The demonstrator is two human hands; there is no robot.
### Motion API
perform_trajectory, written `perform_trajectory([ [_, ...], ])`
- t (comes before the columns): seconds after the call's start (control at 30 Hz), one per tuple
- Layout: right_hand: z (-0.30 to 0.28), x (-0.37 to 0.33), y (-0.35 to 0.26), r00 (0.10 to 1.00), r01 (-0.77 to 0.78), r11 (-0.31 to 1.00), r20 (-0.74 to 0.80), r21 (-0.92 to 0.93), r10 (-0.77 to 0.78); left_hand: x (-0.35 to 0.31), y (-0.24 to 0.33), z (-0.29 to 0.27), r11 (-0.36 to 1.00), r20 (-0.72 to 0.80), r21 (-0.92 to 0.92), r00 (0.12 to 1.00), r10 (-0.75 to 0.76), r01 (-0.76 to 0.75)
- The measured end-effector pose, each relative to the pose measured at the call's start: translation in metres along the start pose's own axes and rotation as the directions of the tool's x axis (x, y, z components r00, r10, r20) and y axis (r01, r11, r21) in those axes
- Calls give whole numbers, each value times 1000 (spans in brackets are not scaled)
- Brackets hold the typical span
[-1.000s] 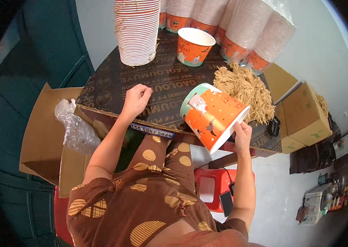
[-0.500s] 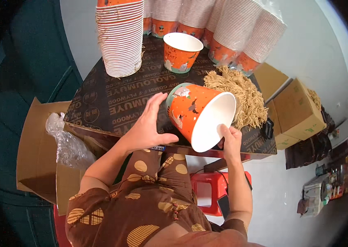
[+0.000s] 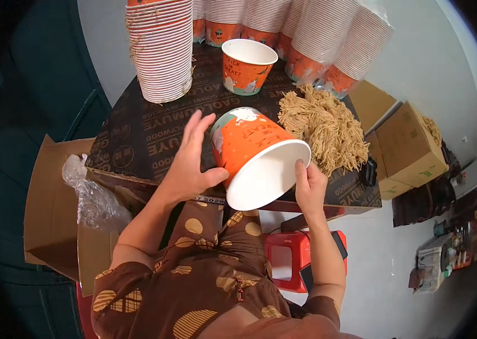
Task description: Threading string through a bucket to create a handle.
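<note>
Between left fingers (image 3: 199, 134) and right fingers (image 3: 316, 177) tilts an orange bucket (image 3: 252, 138).

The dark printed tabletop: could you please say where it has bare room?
The tabletop is bare at left front, between the tall white paper-cup stack and the left hand; crowded along the back with orange-and-white paper-cup stacks, and at right by the curly tan string heap.

The paper bucket (image 3: 256, 141) looks smooth and glossy, the twine (image 3: 326, 130) rough.
</note>
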State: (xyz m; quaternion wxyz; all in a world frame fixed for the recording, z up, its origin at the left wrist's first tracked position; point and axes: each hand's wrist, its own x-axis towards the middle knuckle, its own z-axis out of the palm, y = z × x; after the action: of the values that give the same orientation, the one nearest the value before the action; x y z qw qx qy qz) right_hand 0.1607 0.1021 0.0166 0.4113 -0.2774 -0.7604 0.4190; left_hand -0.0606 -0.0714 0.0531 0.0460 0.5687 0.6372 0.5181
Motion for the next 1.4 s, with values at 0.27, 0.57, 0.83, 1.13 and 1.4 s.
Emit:
perform_trajectory([
  [0.27,10,11,-41,775,553,623,66,-553,-629,10,54,-12,884,159,455,986,41,-110],
  [0.57,-47,6,-4,935,221,876,-163,-428,-316,6,-14,15,958,-194,264,979,-60,111],
  [0.83,-87,12,36,897,125,737,-242,-664,-370,-5,-22,54,906,-170,-286,914,-368,312],
  [1.13,-85,60,31,853,319,683,-115,-657,-508,-13,-27,62,840,-186,-464,896,-404,282],
  [1.4,-77,103,34,813,423,534,47,-732,-580,-13,-29,61,835,-187,-478,898,-399,272],
])
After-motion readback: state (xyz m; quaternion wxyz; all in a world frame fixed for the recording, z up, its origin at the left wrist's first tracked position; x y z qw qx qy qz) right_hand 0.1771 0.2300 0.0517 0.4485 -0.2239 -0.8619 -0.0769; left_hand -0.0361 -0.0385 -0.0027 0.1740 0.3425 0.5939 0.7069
